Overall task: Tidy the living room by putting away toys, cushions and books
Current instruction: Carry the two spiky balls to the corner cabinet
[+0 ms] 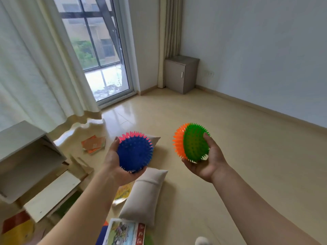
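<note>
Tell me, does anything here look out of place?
Yes. Orange books lie scattered on the floor by the curtain, a beige cushion lies mid-room, and a picture book lies near it, none put away.

A grey cabinet (pixel 180 75) stands in the corner beside a curtain (pixel 168 41)

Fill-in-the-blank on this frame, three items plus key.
1. The half-pink spiky ball in the left hand is otherwise ____.
2. The half-orange spiky ball in the right hand is otherwise ____.
3. The long beige cushion lies on the ____.
Missing words: blue; green; floor.
</note>
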